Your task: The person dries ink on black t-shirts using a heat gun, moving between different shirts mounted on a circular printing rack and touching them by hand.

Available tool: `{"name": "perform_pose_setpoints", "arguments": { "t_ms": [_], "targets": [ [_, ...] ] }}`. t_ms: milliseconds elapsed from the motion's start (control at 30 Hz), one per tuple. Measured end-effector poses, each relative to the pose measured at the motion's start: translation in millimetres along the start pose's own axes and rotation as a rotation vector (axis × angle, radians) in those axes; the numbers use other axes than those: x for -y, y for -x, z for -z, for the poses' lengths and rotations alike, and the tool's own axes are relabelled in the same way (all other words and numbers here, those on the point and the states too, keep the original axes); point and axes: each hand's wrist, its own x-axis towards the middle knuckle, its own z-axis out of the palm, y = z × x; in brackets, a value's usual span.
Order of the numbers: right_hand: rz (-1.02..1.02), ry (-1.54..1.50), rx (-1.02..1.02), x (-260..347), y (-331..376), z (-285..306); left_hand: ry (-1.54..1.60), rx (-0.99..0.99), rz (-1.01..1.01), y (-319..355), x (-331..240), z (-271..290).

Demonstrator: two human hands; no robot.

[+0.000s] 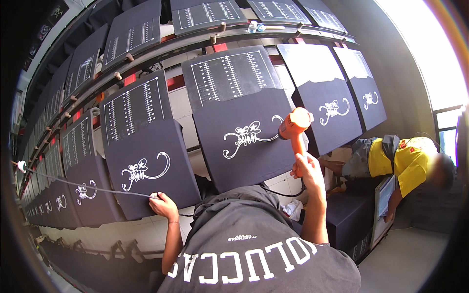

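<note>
The right hand (pixel 307 166) is wrapping its fingers tight around the handle of an orange heat gun (pixel 294 126), its nozzle hovering just beside a white printed motif (pixel 243 136) on a black cloth-covered pallet (pixel 244 141); the left hand (pixel 163 204) is pinching a thin cable (pixel 73 184) at the neighbouring pallet (pixel 146 166); rows of such pallets are curving away leftward; a seated person in yellow (pixel 405 161) is resting by a bright window (pixel 430 44).

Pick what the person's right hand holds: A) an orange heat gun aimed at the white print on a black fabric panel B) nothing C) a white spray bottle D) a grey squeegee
A: the right hand grips the handle of the orange heat gun, its nozzle pointed at the white print on the black fabric panel; the left hand holds the dark cord.
</note>
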Motion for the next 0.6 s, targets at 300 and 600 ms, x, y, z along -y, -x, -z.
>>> {"name": "perform_pose_setpoints", "arguments": {
  "t_ms": [300,600],
  "targets": [
    [0.009,-0.032,-0.056,4.7,-16.4,8.9,0.013,0.018,-0.001,-1.3,0.1,0.2],
    [0.042,-0.019,-0.115,4.0,-37.5,2.0,-0.002,0.036,0.018,-3.9,-0.3,0.2]
  ]
}}
